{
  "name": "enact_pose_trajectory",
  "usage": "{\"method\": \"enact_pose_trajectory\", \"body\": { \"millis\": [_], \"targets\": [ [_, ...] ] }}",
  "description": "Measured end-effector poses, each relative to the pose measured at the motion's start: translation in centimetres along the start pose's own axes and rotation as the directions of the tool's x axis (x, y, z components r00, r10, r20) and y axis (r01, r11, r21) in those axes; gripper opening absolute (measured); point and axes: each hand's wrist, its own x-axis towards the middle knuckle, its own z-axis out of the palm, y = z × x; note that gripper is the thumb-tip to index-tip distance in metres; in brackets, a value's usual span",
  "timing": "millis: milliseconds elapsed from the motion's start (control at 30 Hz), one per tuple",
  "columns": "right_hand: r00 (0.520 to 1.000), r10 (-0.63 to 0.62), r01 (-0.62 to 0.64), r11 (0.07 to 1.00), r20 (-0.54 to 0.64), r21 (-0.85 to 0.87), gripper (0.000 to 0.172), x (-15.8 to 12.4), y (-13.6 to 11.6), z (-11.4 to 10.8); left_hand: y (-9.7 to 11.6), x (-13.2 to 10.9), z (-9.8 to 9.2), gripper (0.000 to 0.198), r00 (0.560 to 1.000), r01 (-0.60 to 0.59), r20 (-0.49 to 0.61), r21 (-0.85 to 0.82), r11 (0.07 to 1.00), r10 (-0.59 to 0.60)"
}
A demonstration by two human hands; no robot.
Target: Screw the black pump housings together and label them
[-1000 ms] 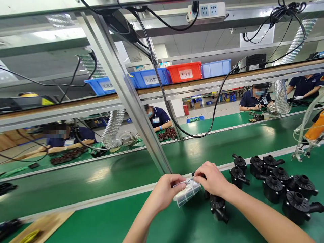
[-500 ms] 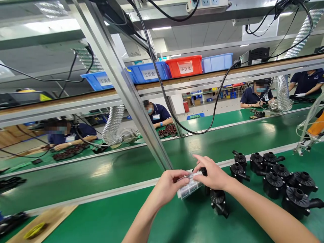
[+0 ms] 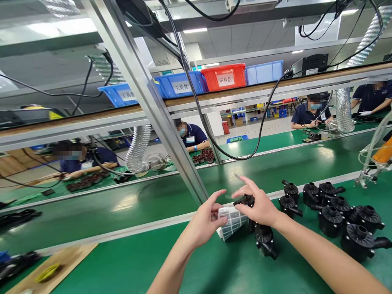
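My left hand (image 3: 204,218) holds a small white sheet of labels (image 3: 232,221) by its left edge, thumb and fingers closed on it, index finger raised. My right hand (image 3: 257,203) is at the sheet's top right corner, thumb and forefinger pinched together on something too small to name, the other fingers spread upward. Just below and right of the sheet stands a black pump housing (image 3: 265,240) on the green bench (image 3: 214,269). A second black housing (image 3: 246,200) shows behind my right hand.
Several more black pump housings (image 3: 329,210) stand in a cluster at the right. A slanted aluminium post (image 3: 159,118) rises ahead of my hands. A green conveyor belt (image 3: 128,206) runs across. Coloured bins (image 3: 225,76) sit on the shelf above. Other people work opposite.
My right hand has lifted a little from the label sheet and its fingers have spread. The left index finger has come up. The view has tilted slightly.
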Motion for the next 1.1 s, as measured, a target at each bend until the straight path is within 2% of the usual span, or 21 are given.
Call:
{"method": "enact_pose_trajectory", "body": {
  "millis": [100,200,333,467,633,700,800,867,900,967,1000,1067,1100],
  "targets": [
    [0.996,0.085,-0.085,0.983,0.008,0.163,0.102,-0.3,0.0,0.7,0.3,-0.2,0.4,0.088,1.0,-0.009,0.009,0.019,1.0,0.009],
    [0.999,0.046,-0.047,0.981,0.01,0.186,0.102,-0.6,-0.2,1.5,1.0,-0.4,0.8,0.091,1.0,-0.009,0.012,0.028,1.0,0.009],
    [0.996,-0.09,0.089,0.993,0.007,0.083,0.103,-0.8,-0.7,2.0,1.7,-0.6,1.0,0.093,1.0,-0.01,0.021,0.015,1.0,0.009],
    [0.978,-0.209,0.209,0.976,0.002,-0.052,0.098,-1.0,-0.9,2.6,1.5,-0.7,1.1,0.094,0.999,-0.034,0.026,-0.024,0.999,0.035],
    [0.91,-0.413,0.407,0.873,0.035,-0.268,0.089,-1.6,-2.1,3.5,0.6,-0.7,0.8,0.092,0.998,-0.056,-0.003,0.034,0.998,0.056],
    [0.892,-0.451,0.435,0.852,0.016,-0.291,0.088,-2.3,-2.6,2.7,0.1,-0.6,0.0,0.093,0.998,-0.03,-0.049,0.152,0.988,0.038],
    [0.898,-0.44,0.405,0.822,0.005,-0.4,0.086,-4.2,-2.3,-0.3,-0.5,-0.3,-1.8,0.093,0.99,0.104,-0.124,0.383,0.918,-0.061],
    [0.933,-0.36,0.291,0.79,-0.025,-0.54,0.082,-5.7,-1.2,-3.0,-0.3,-0.1,-2.5,0.089,0.977,0.185,-0.187,0.49,0.852,-0.104],
    [0.953,-0.294,0.194,0.772,-0.071,-0.605,0.08,-6.4,-0.5,-4.4,0.1,-0.2,-2.4,0.085,0.972,0.189,-0.22,0.517,0.835,-0.084],
    [0.97,-0.153,-0.009,0.754,-0.189,-0.657,0.079,-7.3,1.1,-6.7,1.5,-0.7,-0.8,0.071,0.973,0.099,-0.229,0.5,0.861,0.02],
    [0.967,-0.095,-0.084,0.756,-0.236,-0.649,0.079,-7.6,1.9,-7.5,2.3,-1.2,0.7,0.063,0.98,0.017,-0.186,0.441,0.897,0.073],
    [0.961,-0.029,-0.151,0.779,-0.276,-0.609,0.081,-7.6,2.9,-8.4,3.6,-2.5,5.0,0.047,0.99,-0.14,0.013,0.209,0.968,0.14],
    [0.961,-0.016,-0.158,0.79,-0.278,-0.592,0.082,-7.5,3.2,-8.6,3.9,-3.1,7.6,0.042,0.976,-0.167,0.151,0.056,0.984,0.157]
  ]
}}
